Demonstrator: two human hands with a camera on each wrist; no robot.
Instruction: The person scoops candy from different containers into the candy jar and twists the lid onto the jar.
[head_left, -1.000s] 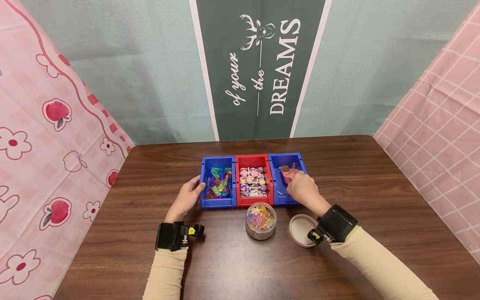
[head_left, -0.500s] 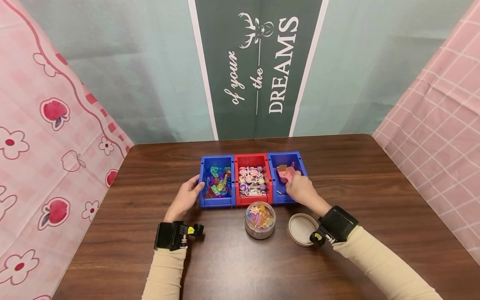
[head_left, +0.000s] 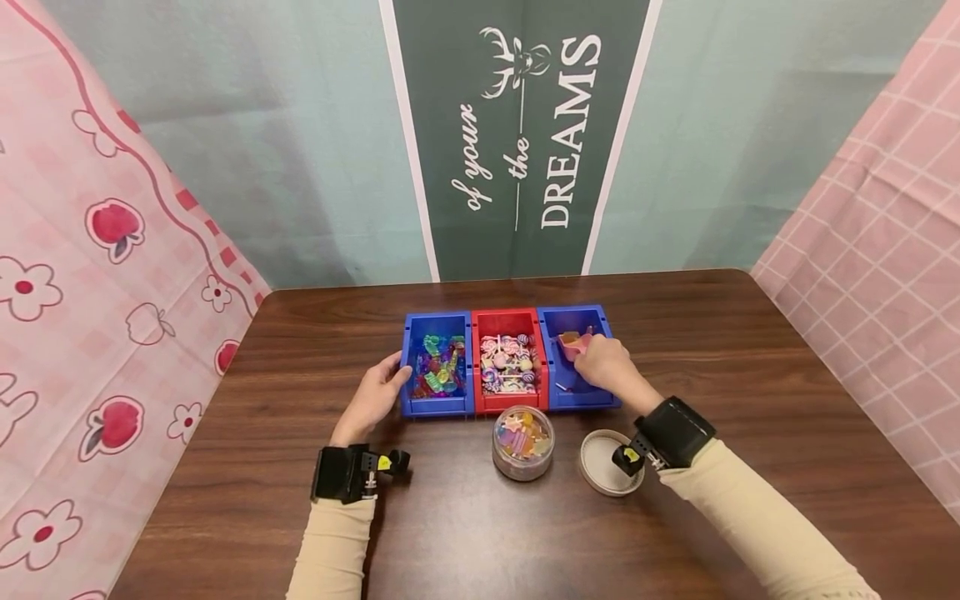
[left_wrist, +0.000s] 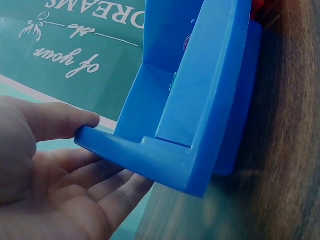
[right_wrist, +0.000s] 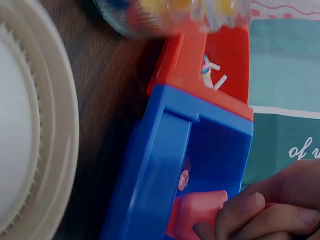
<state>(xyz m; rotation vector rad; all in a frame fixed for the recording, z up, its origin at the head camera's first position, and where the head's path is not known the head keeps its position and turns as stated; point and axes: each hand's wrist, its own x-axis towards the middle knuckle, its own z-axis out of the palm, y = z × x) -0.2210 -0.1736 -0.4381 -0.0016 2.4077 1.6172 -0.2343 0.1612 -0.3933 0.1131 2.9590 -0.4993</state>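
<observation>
In the head view my left hand (head_left: 372,398) holds the outer side of the left blue bin (head_left: 438,407), thumb over its rim and fingers beneath, as the left wrist view also shows. That bin contains translucent coloured pieces (head_left: 442,371). My right hand (head_left: 606,365) grips a pink scoop (right_wrist: 196,212) inside the right blue bin (head_left: 577,317); its handle is hidden by my fingers. Orange-yellow pieces (head_left: 572,337) lie in the scoop. A small stick-like piece (head_left: 564,387) rests on that bin's floor. Between the blue bins, a red bin (head_left: 510,321) holds lollipop-shaped pieces (head_left: 507,360).
In front of the red bin stands a round clear jar (head_left: 523,471) filled with colourful pieces. Its likely lid, a round pale cap (head_left: 600,462), lies to the right, partly under the right wrist camera. A brown wooden table (head_left: 480,533) bears everything; patterned cloths hang around.
The pink scoop has gone from tilted down to more level, with the orange-yellow pieces in it, and my right hand has shifted slightly. My left hand stays on the left bin.
</observation>
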